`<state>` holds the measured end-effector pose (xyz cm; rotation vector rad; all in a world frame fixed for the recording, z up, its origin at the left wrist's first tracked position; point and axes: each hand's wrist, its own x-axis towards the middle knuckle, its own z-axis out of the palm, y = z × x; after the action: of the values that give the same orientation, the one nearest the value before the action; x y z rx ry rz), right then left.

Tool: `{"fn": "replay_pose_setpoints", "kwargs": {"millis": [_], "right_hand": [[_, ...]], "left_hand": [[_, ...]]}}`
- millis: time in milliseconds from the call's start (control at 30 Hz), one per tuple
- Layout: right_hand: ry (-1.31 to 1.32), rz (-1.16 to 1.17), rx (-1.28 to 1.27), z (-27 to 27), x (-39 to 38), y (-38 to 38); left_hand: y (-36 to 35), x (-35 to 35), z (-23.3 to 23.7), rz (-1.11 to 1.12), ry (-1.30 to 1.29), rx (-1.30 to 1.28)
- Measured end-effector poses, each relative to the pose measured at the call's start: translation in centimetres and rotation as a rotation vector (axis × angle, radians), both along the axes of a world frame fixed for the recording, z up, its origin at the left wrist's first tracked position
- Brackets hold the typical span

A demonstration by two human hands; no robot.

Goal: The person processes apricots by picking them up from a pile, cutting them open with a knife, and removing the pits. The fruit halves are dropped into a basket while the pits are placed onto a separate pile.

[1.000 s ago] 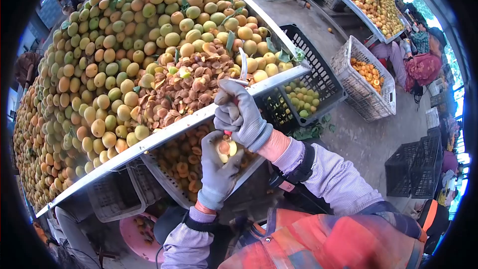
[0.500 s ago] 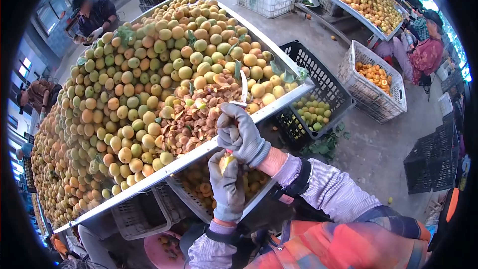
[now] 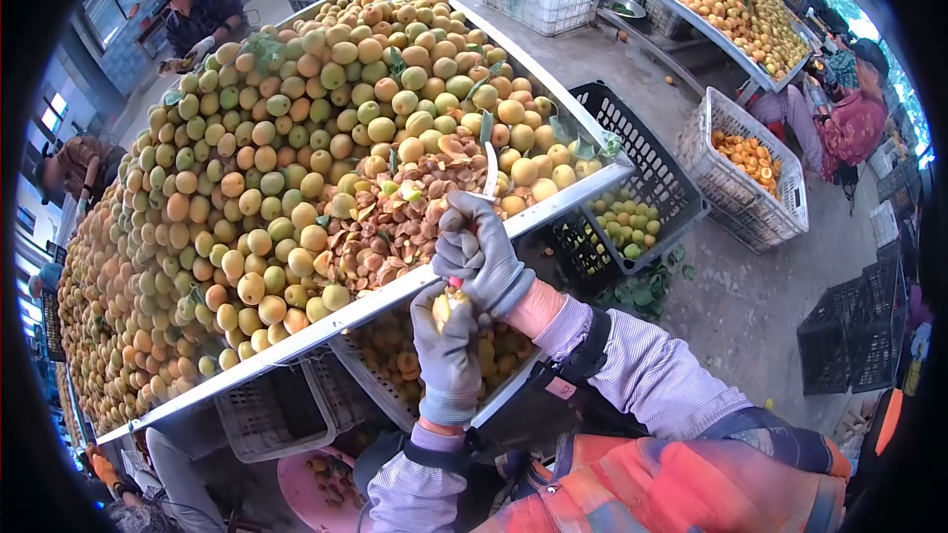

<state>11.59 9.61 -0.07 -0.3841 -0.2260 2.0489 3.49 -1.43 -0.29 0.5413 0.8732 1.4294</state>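
Observation:
My left hand [image 3: 446,360], in a grey glove, is closed around a pale yellow apricot [image 3: 450,308] that looks cut. Just above it my gloved right hand [image 3: 482,257] is closed on a knife with a curved, pale blade [image 3: 491,170], which sticks up past the fist. A reddish tip pokes out below the right fist, close to the fruit. Both hands are close together in front of the metal table rim [image 3: 395,288]. Behind them lies a heap of brown pits and scraps [image 3: 395,232], beside piled whole apricots [image 3: 267,158].
Under the rim sits a crate of cut apricots [image 3: 395,360]. A black crate [image 3: 657,163] with green fruit stands right, and a white crate [image 3: 755,207] with orange halves is farther off. A pink basin [image 3: 306,494] is below left. Co-workers [image 3: 202,15] sit around the tables.
The view has shifted slightly. My left hand has turned a little, so more of the pale fruit shows. My right hand stays close above it with the knife.

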Motion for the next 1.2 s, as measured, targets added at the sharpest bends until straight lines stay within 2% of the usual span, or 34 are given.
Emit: {"fn": "replay_pose_setpoints", "kwargs": {"millis": [33, 167, 200, 267, 400, 467, 500, 567, 600, 633, 700, 767, 867, 900, 933, 967, 1033, 1100, 1167, 1200], "right_hand": [[0.075, 0.039, -0.014, -0.2, 0.1, 0.2], [0.040, 0.010, -0.102, 0.0, 0.9, 0.0], [0.028, -0.005, -0.093, 0.5, 1.1, -0.3], [0.040, 0.007, -0.098, 0.3, 1.5, -0.1], [0.064, 0.018, -0.140, 0.0, 1.3, -0.2], [0.041, -0.006, -0.148, 0.1, 1.1, -0.2], [0.046, -0.010, -0.145, 0.4, 1.0, -0.2], [-0.003, -0.048, -0.078, 0.9, 0.7, -0.3], [-0.027, -0.065, 0.051, 1.3, 0.8, -0.4], [-0.022, -0.065, 0.050, 2.6, 1.1, -0.7], [-0.271, -0.231, 0.207, 5.2, 2.4, -1.0], [-0.338, -0.303, 0.227, 5.7, 4.4, -0.7], [-0.686, -0.028, 0.169, 4.7, 4.3, -1.5], [-0.813, 0.045, 0.284, 3.8, 3.8, -2.1], [-0.872, 0.058, 0.285, 3.7, 3.2, -3.1], [-1.007, 0.196, 0.324, 3.5, 3.4, -3.5], [-0.933, 0.338, 0.326, 2.3, 3.4, -4.1], [-0.896, 0.347, 0.336, 2.2, 3.4, -4.1], [-0.868, 0.347, 0.352, 1.2, 3.3, -4.1], [-0.903, 0.230, 0.533, 0.3, 2.7, -4.1]], "left_hand": [[0.0, 0.1, 0.3, 0.000, 0.208, 0.052], [-0.2, 0.0, -0.1, -0.107, 0.322, 0.129], [-0.3, 0.1, -0.1, -0.110, 0.322, 0.125], [-0.3, 0.6, 0.0, -0.109, 0.098, 0.086], [-0.5, 0.9, 0.4, -0.099, 0.157, 0.069], [-0.3, 0.8, -0.3, -0.038, 0.338, 0.230], [-0.2, 0.4, -0.9, -0.042, 0.341, 0.234], [0.1, -0.4, -1.7, -0.049, 0.316, 0.225], [0.2, -0.5, -1.3, -0.050, 0.324, 0.228], [0.2, -0.3, -0.7, -0.017, 0.336, 0.246], [0.0, -0.7, -0.1, 0.040, 0.356, 0.186], [0.4, -1.5, 0.3, 0.060, 0.293, 0.201], [1.1, -1.9, 0.6, 0.077, 0.293, 0.239], [1.3, -1.7, 0.6, 0.112, 0.270, 0.276], [1.2, -1.7, 1.0, 0.082, 0.285, 0.274], [1.1, -1.3, 1.6, 0.078, 0.286, 0.275], [0.7, -0.4, 2.6, 0.110, 0.282, 0.289], [0.7, -0.8, 1.5, 0.107, 0.350, 0.287], [0.8, -1.0, 1.0, 0.151, 0.957, 0.511], [0.7, -1.0, 1.0, 0.138, 1.078, 0.543]]}}
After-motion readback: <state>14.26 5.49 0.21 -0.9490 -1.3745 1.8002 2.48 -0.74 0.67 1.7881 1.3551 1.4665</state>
